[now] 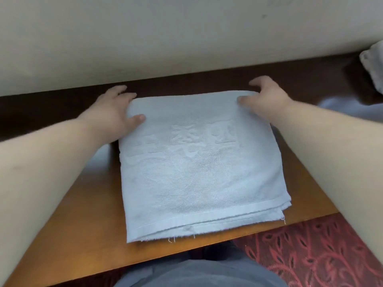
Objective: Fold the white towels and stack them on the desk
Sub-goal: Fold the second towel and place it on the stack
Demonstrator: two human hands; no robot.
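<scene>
On the table (pixel 78 220), near its front edge, lies the folded white towel (pixel 199 166), with several layers showing at its near hem. That hem reaches almost to the front edge of the table, and loose threads hang from it. You hold the far edge of the towel with both hands. Your left hand (pixel 116 112) pinches the far left corner, the thumb on top and the fingers going under or behind the cloth. Your right hand (pixel 267 100) grips the far right corner in the same way, with its fingers curled over the fold.

The layers at the near right corner do not lie even; one lower layer sticks out past the upper one. If you pull the far edge toward you for another fold, I think these layers can slide more apart, and the fold will come out crooked. A pull that is too strong can also drag the whole towel over the front edge, down to the red carpet (pixel 323 257).

At the far right corner of the table another white cloth (pixel 373 65) is partly in view. It is probably a towel waiting, but I cannot tell whether it is folded.
</scene>
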